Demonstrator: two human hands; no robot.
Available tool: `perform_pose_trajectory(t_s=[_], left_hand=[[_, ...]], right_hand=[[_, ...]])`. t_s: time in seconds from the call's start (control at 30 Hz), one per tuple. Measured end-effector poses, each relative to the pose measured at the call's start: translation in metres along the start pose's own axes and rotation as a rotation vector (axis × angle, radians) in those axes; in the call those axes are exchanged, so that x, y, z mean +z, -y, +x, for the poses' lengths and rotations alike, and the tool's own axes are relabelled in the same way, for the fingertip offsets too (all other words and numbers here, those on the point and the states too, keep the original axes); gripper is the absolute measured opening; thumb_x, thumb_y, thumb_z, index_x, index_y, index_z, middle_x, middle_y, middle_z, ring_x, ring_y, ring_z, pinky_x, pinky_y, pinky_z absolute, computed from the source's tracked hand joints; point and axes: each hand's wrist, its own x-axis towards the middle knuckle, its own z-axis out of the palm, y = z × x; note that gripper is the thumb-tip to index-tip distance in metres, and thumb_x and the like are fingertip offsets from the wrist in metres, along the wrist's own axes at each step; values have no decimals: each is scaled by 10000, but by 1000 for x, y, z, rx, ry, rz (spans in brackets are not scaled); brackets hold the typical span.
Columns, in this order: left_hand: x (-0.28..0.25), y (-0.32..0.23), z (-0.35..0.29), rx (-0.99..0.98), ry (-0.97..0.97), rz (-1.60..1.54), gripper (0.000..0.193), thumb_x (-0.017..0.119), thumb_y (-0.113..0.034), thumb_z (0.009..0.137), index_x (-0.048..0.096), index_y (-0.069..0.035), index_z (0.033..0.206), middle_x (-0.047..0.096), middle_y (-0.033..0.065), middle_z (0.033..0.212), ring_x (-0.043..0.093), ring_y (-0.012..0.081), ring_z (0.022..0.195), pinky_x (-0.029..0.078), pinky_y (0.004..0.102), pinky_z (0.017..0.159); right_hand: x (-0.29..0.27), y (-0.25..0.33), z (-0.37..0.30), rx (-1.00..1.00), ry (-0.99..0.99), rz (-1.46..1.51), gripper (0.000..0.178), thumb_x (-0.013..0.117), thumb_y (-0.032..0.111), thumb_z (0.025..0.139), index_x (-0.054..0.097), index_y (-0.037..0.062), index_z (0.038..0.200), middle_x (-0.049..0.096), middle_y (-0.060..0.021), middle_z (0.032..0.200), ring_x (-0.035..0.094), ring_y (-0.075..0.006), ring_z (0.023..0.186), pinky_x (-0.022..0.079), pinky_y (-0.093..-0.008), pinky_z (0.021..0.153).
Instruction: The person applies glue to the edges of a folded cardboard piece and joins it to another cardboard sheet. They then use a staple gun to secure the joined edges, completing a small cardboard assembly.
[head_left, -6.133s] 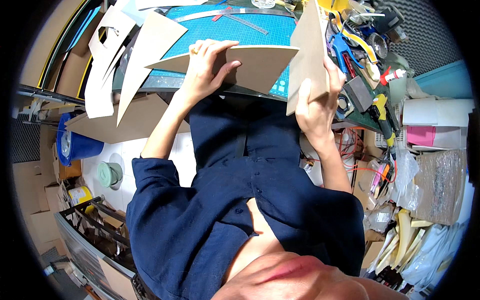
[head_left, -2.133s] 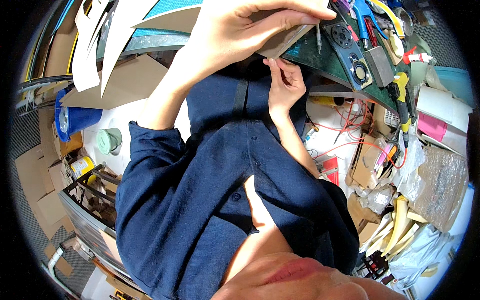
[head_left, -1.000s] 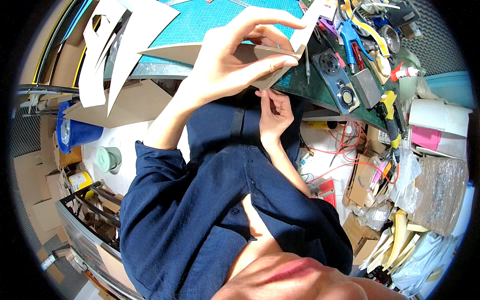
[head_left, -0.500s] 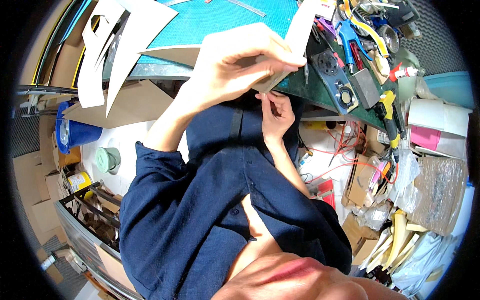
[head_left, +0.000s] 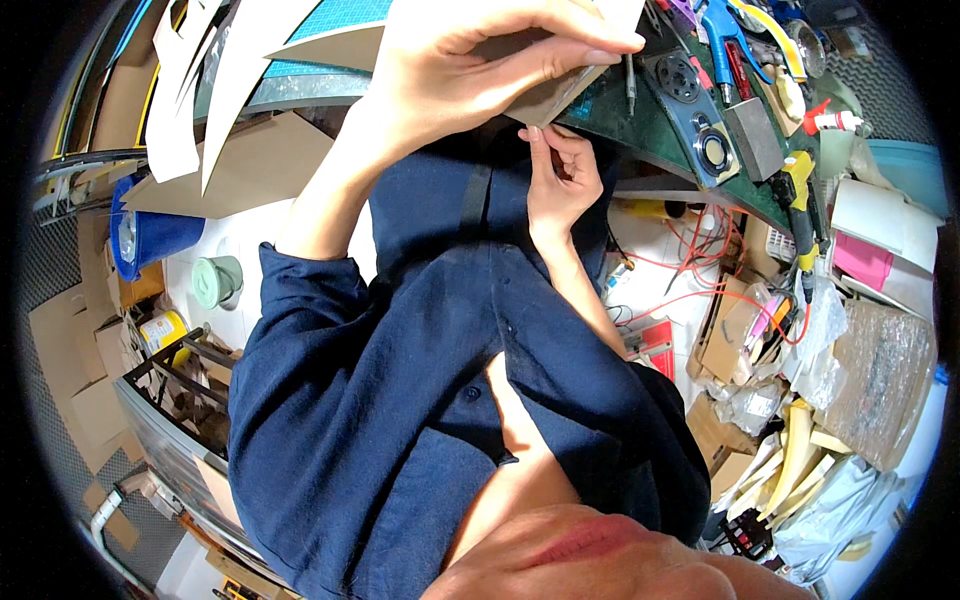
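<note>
Here, the left grip (head_left: 445,75) and right grip (head_left: 563,188) pinch cardboard (head_left: 547,100).

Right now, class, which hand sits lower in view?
The right hand, fingertips at the lower corner of the beige board; the left hand holds it higher up.

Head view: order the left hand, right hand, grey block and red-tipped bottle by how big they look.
1. Left hand, perhaps enlarged by nearness
2. Right hand
3. Grey block
4. Red-tipped bottle
</note>
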Motion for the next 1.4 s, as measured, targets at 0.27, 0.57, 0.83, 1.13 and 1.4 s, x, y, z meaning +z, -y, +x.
perform_pose_trajectory(t_s=[0.27,0.57,0.83,1.13,1.4], left_hand=[[6,15,-8,10,-69,-146,283,687,116,754,716,-6,1007,677,82,878,642,142,767,500,236,657],[2,1,2,179,-49,201,336,718,101,697,718,-31,1006,685,79,869,653,180,754,512,254,657],[2,6,2,202,-64,201,321,722,96,708,716,-24,1006,688,89,873,658,183,768,521,261,665],[3,11,-1,147,-58,51,294,718,93,737,713,-4,1014,686,90,877,655,161,775,518,254,672],[-1,13,-3,76,-4,-95,268,692,96,783,705,20,1040,674,106,916,640,137,760,503,249,632]], right_hand=[[-1,0,0,26,25,59,62,632,-57,878,580,-41,908,681,-143,943,681,-160,855,537,-240,764],[2,-3,-1,-47,43,-2,65,603,-47,901,546,-43,931,683,-164,963,685,-172,878,538,-242,776],[4,-4,-1,-39,39,72,77,599,-53,900,537,-39,942,672,-153,948,684,-178,881,539,-245,775],[2,-3,0,-13,51,73,74,604,-45,901,541,-29,937,681,-151,954,685,-179,895,536,-240,780],[3,-3,1,-37,42,43,61,606,-47,898,548,-34,912,686,-166,951,689,-175,875,535,-238,774]])
